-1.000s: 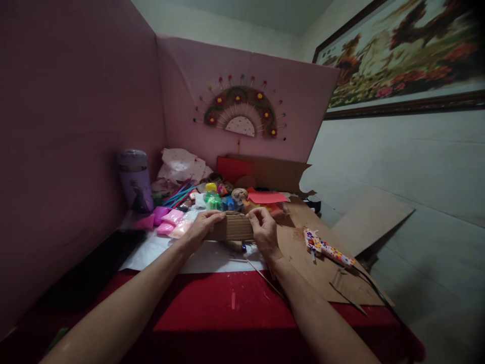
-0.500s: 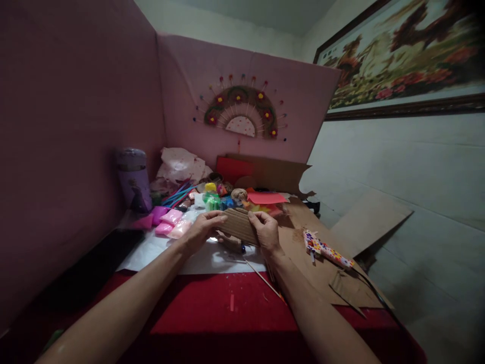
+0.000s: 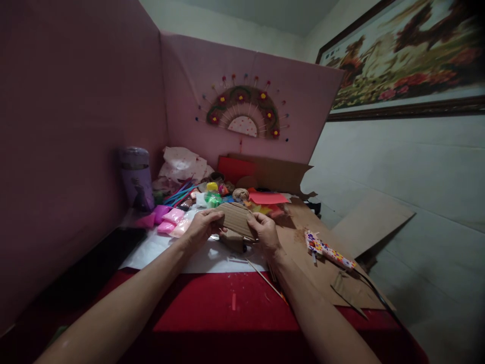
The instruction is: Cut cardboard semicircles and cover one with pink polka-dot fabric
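Note:
A small piece of corrugated cardboard (image 3: 237, 221) is held up between my two hands, its ridged face towards me. My left hand (image 3: 204, 228) pinches its left end between thumb and fingers. Its right end is gripped by my right hand (image 3: 265, 232), thumb on the near face. Below the cardboard, partly hidden by it, lies a brown piece (image 3: 232, 241) on the white sheet (image 3: 204, 260). A thin wooden stick (image 3: 267, 279) lies slanting just under my right wrist.
A glue gun with a flower pattern (image 3: 328, 250) lies on a large cardboard sheet (image 3: 299, 275) at right, its cord trailing off. Pink packets (image 3: 172, 217), a ball of twine (image 3: 240, 194) and red paper (image 3: 268, 197) crowd the back. A purple tumbler (image 3: 136, 179) stands at left.
The cardboard piece has tilted a little, so more of its ridged face shows. Both hands keep their hold at its ends. The whole view has shifted slightly.

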Motion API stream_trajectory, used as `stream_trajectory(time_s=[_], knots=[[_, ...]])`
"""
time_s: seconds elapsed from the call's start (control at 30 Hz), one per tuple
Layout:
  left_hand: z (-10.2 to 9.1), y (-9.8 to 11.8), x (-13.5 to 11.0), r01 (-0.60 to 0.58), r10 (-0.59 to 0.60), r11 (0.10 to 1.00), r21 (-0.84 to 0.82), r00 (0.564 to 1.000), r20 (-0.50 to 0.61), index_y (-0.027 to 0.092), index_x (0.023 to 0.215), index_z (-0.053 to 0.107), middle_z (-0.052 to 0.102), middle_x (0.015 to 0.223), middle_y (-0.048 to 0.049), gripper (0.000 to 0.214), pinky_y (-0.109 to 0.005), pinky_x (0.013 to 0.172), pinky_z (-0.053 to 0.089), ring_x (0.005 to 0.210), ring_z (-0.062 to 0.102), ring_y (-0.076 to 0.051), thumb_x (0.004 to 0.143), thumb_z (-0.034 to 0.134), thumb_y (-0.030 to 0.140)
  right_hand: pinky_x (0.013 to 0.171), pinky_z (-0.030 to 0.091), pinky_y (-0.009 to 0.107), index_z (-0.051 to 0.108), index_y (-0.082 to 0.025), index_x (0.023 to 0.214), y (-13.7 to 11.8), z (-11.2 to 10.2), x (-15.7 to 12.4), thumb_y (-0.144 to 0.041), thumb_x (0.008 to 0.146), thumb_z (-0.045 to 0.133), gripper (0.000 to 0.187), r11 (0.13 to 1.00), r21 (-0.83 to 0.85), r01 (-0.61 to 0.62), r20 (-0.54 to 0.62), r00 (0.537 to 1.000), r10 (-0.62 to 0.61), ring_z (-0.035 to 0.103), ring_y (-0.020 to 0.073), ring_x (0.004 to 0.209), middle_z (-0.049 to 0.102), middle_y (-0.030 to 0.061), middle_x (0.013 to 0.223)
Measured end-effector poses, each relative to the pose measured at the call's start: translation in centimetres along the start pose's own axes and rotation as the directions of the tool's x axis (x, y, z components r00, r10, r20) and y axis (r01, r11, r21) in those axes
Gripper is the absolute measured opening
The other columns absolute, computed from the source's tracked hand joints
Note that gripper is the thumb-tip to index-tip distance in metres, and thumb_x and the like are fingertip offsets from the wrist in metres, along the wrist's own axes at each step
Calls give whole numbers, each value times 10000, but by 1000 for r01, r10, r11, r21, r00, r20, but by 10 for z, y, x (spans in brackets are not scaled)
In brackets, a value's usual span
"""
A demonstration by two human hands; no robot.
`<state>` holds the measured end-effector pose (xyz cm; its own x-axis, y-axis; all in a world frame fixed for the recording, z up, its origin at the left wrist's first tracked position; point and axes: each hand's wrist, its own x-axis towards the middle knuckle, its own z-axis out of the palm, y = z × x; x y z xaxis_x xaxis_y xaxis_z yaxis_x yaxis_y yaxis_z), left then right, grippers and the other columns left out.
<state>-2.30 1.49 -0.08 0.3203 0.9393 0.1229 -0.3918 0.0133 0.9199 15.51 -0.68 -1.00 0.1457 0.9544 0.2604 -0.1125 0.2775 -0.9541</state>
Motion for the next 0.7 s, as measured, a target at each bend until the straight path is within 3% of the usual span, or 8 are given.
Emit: stream_trajectory(time_s=[0.37,0.7], knots=[[1,1,2,7,-9,999,-38,998,-60,108,951,554,611,709,-49,261,-212,333,412,426,578,-129,792,543,315,479,358,222,555,-164,594,-1,2,-1,-492,615,645,341,1000,-4,-30,15,999,30,462,117,522,549,-13,571],[3,4,0,8,-10,1000,-20,995,-100,131,901,573,583,695,-24,251,-215,391,449,450,571,-110,796,541,357,404,364,234,615,-162,738,-3,3,-3,-661,683,516,512,996,5,-88,-1,996,88,504,134,452,601,20,583]])
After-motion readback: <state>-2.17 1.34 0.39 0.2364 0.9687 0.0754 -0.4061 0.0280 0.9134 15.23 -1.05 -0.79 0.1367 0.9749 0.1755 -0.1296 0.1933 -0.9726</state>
